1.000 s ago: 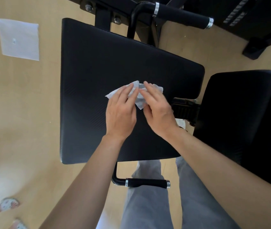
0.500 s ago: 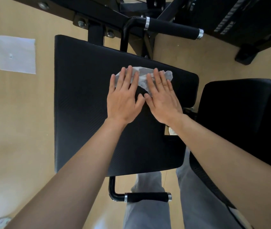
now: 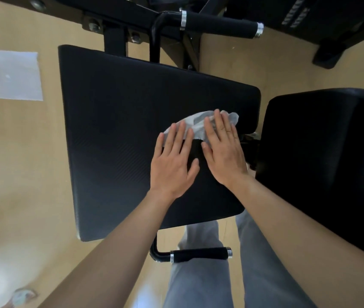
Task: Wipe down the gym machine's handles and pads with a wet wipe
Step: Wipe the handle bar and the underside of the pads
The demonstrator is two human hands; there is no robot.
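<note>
Two flat hands are pressing a crumpled white wet wipe (image 3: 195,124) onto a black pad (image 3: 121,141). The left hand (image 3: 172,167) is laying straight, slightly spread fingers (image 3: 177,135) over the wipe's left end. The right hand (image 3: 223,156) is laying straight, closer-set fingers (image 3: 219,121) over its right part. Neither hand is curling round anything. The thin, wrinkled wipe is sitting near the pad's right edge. The pad is showing as broad and roughly rectangular, with rounded corners and a fine ribbed grain. A second, smoother black pad (image 3: 321,163) is sitting just beside it on the right. Two matte black handles, one near (image 3: 201,254) and one far (image 3: 218,25), are showing chrome end rings. A bolted black frame (image 3: 114,38) is carrying the pad over a smooth tan floor (image 3: 21,152), where a white square sheet (image 3: 13,75) is lying.
</note>
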